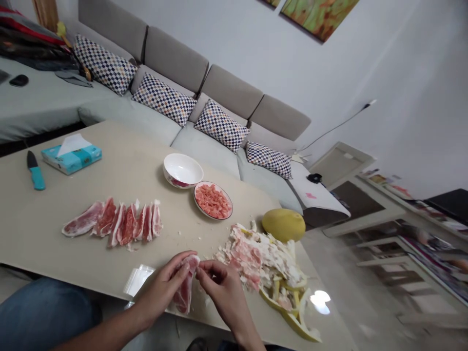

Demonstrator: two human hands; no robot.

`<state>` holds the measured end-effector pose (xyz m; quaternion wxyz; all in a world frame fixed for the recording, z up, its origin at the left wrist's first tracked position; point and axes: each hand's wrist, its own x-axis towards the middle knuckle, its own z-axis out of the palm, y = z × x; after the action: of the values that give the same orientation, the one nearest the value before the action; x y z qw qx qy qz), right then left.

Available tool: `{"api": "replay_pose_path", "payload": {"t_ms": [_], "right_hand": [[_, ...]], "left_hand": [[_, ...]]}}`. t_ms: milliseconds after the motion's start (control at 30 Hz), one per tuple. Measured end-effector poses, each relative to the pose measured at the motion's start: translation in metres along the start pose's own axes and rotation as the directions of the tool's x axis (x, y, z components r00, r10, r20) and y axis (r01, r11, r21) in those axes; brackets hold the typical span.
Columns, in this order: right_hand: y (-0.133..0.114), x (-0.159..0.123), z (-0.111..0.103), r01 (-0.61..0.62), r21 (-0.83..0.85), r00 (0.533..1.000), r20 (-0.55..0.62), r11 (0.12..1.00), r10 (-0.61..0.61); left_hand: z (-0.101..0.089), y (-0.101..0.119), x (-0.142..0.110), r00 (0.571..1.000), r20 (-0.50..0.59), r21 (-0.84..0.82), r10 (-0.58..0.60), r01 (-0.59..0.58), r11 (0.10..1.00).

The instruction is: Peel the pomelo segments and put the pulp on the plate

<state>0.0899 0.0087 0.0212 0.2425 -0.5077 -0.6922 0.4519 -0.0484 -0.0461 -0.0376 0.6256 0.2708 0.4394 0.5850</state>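
Observation:
A pink pomelo segment [185, 288] in whitish skin hangs upright near the table's front edge. My left hand [171, 278] is closed around its upper part. With thumb and forefinger, my right hand [219, 280] pinches at the segment's top right edge; the exact bit between the fingertips is too small to tell. Several more pomelo segments [127, 224] lie in a row on the left of the table. Behind my hands, a small plate [231, 210] carries a heap of peeled pink pulp [213, 201]. Beside my right hand is a pile of torn membrane and peel [261, 258].
A white bowl [183, 169] touches or nearly touches the plate. A whole pomelo [283, 224] sits behind the peel pile. Far left are a knife [35, 171] with a turquoise handle and a tissue pack [72, 155]. A sofa [204, 141] stands beyond the table [120, 175].

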Motion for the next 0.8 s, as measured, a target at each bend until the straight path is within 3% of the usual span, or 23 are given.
{"api": "replay_pose_path", "payload": {"t_ms": [167, 433, 600, 733, 800], "right_hand": [[0.001, -0.005, 0.003, -0.015, 0.049, 1.000, -0.025, 0.999, 0.016], [0.002, -0.011, 0.014, 0.021, -0.049, 0.985, -0.170, 0.999, -0.029], [0.003, -0.007, 0.013, -0.038, 0.051, 0.988, -0.150, 0.998, 0.046], [-0.001, -0.003, 0.011, -0.084, 0.196, 0.995, -0.044, 0.977, 0.095], [-0.005, -0.003, 0.011, -0.061, 0.182, 0.995, -0.066, 0.981, 0.074]], "left_hand": [[0.001, -0.007, -0.001, 1.000, 0.009, 0.003, 0.029, -0.029, 1.000], [0.003, -0.005, -0.004, 0.996, 0.042, 0.024, 0.077, -0.078, 0.997], [0.005, -0.001, -0.006, 0.991, 0.117, -0.151, -0.059, 0.076, 0.986], [0.005, 0.000, -0.004, 0.960, 0.188, -0.312, -0.206, 0.257, 0.915], [0.004, -0.001, -0.003, 0.945, 0.217, -0.359, -0.245, 0.310, 0.881]]}}
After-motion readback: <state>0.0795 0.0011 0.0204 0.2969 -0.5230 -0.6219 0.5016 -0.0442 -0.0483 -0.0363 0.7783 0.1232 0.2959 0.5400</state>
